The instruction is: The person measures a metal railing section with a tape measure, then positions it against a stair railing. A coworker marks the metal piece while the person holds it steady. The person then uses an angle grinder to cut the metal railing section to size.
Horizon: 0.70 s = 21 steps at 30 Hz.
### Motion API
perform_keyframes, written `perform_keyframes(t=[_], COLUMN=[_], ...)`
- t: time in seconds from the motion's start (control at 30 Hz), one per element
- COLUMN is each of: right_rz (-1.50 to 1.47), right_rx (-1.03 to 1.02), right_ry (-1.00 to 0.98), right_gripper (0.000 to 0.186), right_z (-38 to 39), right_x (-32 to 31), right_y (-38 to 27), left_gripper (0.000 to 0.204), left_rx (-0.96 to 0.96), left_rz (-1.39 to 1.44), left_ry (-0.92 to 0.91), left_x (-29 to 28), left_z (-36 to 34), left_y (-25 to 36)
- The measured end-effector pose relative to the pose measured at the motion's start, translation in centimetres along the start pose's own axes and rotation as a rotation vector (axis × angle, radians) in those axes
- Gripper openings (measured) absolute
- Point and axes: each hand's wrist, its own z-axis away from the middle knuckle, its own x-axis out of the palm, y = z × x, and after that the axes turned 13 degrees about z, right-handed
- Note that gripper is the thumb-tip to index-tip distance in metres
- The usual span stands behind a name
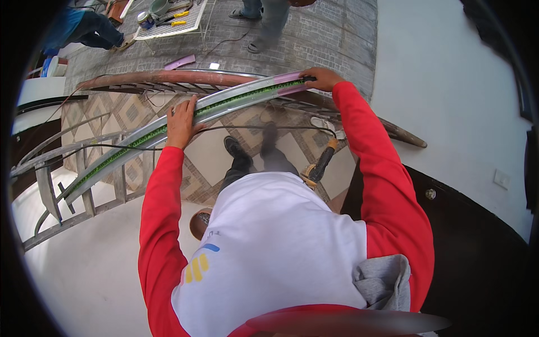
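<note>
A long pale metal channel [216, 101] with a green strip inside runs diagonally across the view, pinkish toward its right end. My left hand [182, 122] is shut on it near the middle, fingers over the far rim. My right hand [320, 78] grips its right end, where something small and dark shows at the fingers. A black cable [230, 127] runs below the channel past my left hand. A yellow-and-black tool [320, 165] is low beside my right leg; whether it rests on something is unclear.
A grey ladder [90, 202] lies at left, a reddish-brown ladder [123, 79] beyond the channel. A white mesh table [168, 31] holds tools and cans. Two other people [84, 31] [261, 25] stand at the back. A white wall [443, 78] and dark door [460, 224] are at right.
</note>
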Motion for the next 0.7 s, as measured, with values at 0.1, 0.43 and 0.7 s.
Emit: perform_keyframes(t=[0.1, 0.43, 0.7], right_rz=[0.035, -0.026, -0.118], right_rx=[0.021, -0.035, 0.014], right_ry=[0.033, 0.104, 0.106], right_gripper=[0.048, 0.048, 0.047], right_z=[0.8, 0.6, 0.4], right_x=[0.4, 1.3, 1.2], right_y=[2.8, 6.2, 6.1], left_gripper=[0.106, 0.105, 0.104], left_rx=[-0.011, 0.027, 0.022], left_rz=[0.007, 0.011, 0.014], left_ry=[-0.011, 0.024, -0.007], left_x=[0.3, 0.2, -0.3], left_z=[0.0, -0.5, -0.9], left_y=[0.4, 0.9, 1.1])
